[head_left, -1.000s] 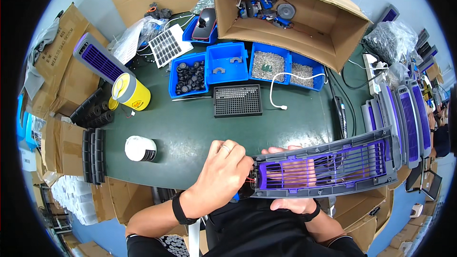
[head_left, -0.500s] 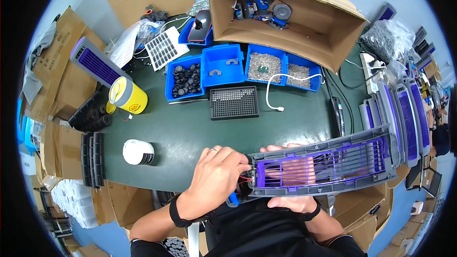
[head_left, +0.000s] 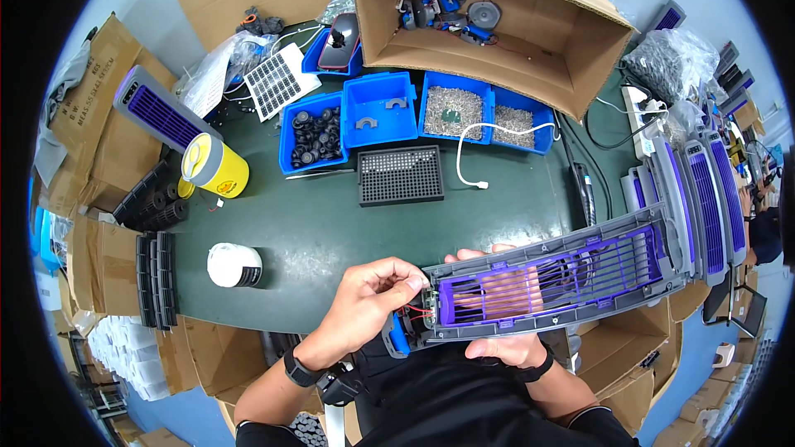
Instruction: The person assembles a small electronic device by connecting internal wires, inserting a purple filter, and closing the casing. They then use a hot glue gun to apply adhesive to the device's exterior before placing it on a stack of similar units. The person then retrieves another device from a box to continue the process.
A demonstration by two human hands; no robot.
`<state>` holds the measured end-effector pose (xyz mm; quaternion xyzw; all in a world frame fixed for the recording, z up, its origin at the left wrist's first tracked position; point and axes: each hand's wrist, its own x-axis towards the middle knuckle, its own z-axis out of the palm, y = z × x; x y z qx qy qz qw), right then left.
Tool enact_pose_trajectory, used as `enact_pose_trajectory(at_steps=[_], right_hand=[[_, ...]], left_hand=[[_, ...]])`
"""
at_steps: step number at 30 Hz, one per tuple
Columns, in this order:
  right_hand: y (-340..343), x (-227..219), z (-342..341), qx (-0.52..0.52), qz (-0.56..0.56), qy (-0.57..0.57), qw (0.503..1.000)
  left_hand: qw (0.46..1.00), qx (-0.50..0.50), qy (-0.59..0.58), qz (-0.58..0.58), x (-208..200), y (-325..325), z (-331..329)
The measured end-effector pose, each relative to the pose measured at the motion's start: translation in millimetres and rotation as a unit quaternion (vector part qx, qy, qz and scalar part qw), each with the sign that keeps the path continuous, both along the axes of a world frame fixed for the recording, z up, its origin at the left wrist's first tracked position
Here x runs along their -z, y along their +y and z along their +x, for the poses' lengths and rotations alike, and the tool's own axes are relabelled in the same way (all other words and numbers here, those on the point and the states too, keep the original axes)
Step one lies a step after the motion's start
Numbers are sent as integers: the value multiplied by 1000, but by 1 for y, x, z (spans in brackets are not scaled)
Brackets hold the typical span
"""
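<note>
A long grey tower-fan housing (head_left: 448,302) with a purple slatted grille lies tilted across my lap side of the table. My right hand (head_left: 517,351) is closed round it from below, thumb on the near edge, palm showing through the slats. At the housing's left end, my left hand (head_left: 368,302) has thumb and forefinger pinched together. What is between those fingertips is too small to make out. Red wires (head_left: 419,311) run from a small circuit board (head_left: 431,302) there toward a grey part with a blue cylinder (head_left: 398,336), hanging just below.
Blue bins (head_left: 379,128) of small parts stand behind a black perforated tray (head_left: 401,175). A cardboard box (head_left: 546,54) with motors sits at the back. A white tub (head_left: 233,265) and yellow canister (head_left: 217,167) are left; finished-looking fan housings (head_left: 702,199) lean at right.
My left hand has turned and drawn slightly back from the housing's end, uncovering the red wires and the blue cylinder. The right hand still holds the housing.
</note>
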<state>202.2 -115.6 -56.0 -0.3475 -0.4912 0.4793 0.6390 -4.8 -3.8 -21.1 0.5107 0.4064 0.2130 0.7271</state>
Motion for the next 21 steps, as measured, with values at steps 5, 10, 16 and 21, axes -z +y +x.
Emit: enact_pose_trajectory(at_steps=[5, 10, 16, 21], right_hand=[[1, -6, 1, -4, -30, -3, 1000], [3, -13, -6, 14, -47, 44, 998], [3, -12, 0, 17, -48, -40, 998], [4, -9, -1, 25, -39, -46, 998]], left_hand=[[995, -47, -24, -87, 1, -1, -1], [990, -99, 4, -103, 1, -3, 0], [983, -160, -5, -95, 5, -8, 0], [977, -167, -35, -126, 10, -8, -4]])
